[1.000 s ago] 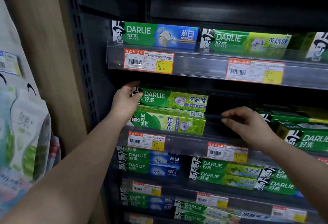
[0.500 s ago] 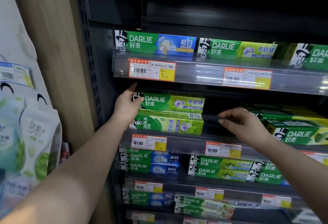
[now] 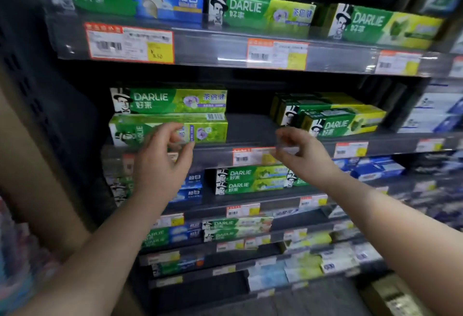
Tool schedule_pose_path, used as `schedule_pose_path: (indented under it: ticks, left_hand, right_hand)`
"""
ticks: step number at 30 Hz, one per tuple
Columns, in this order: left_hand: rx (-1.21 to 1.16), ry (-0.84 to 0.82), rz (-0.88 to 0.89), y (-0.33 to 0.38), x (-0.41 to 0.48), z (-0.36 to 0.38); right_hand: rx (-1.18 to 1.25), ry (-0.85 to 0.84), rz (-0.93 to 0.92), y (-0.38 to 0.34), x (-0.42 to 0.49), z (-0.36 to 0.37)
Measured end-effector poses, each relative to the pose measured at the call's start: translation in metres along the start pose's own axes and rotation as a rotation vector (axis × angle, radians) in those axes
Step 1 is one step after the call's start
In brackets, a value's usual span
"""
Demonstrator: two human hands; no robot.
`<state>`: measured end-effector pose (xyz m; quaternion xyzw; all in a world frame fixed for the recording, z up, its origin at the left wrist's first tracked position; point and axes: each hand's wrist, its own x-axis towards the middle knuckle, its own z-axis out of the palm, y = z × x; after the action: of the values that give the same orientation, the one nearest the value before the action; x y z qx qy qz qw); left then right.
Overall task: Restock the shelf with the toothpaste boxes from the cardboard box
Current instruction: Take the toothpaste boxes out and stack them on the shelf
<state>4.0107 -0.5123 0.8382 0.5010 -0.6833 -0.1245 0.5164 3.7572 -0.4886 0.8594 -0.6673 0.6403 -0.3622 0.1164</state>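
Presently we list the second shelf (image 3: pixel 250 127) and what stands on it.

Toothpaste boxes, two, green, stacked flat at the shelf's left end: upper box (image 3: pixel 170 100) face out, lower box (image 3: pixel 213 130) beneath it with its barcode side up. Both sit square to the front edge and nothing touches them.

Left hand (image 3: pixel 160 165): a second ago it pressed against the left end of this stack; now it has drawn back in front of the shelf edge, fingers loosely curled and apart from the thumb, holding nothing.

Right hand (image 3: pixel 303 157): it rested on the bare middle of the shelf before; now it too has lifted off and hangs before the price tag (image 3: pixel 253 156), fingers loosely bent, empty. Blur softens the fingertips, but we see no box in either hand.

Yellow-green boxes (image 3: pixel 345 120): a separate pile toward the shelf's right end, well apart from the stack, with bare shelf between.

Cardboard box: we cannot make it out in this view.

We judge that the stack has been straightened and released, so this placement is done. With room left in the middle, the next call is probably another trip to the carton.
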Motion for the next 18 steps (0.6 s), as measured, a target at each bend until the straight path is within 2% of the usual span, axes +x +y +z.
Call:
schedule_pose_path:
  ticks: [8, 13, 18]
  left_hand:
    - [0.113, -0.579, -0.165, 0.034, -0.067, 0.080]
    - [0.103, -0.744, -0.137, 0.094, -0.124, 0.153]
    - [0.142, -0.939, -0.087, 0.191, -0.196, 0.244]
  right_hand:
    - [-0.037, -0.051, 0.210, 0.069, -0.080, -0.059]
    - [-0.136, -0.036, 0.341, 0.141, -0.159, -0.129]
    - [-0.174, 0.001, 0.474, 0.226, -0.263, -0.228]
